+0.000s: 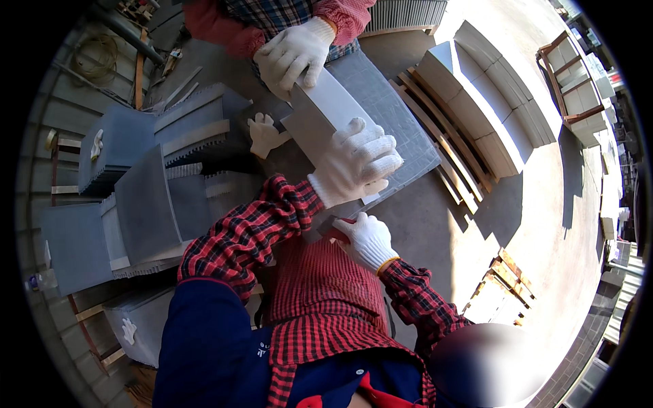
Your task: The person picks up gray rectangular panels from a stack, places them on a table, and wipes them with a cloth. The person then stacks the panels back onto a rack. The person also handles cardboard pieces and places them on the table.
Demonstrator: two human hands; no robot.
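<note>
My left hand, in a white glove, lies over the near end of a long light grey slab, with its fingers curled around the slab's edge. The slab rests on a larger dark grey tile with a faint grid. My right hand, also gloved, sits just below the left one and grips a small dark red object against the tile's near edge. A co-worker's gloved hands hold the slab's far end.
Stacks of dark grey blocks with notched edges fill the left side. A spare white glove lies beside them. Pale stone blocks sit on wooden pallets at the right, and another pallet is at lower right. A coiled cable is at top left.
</note>
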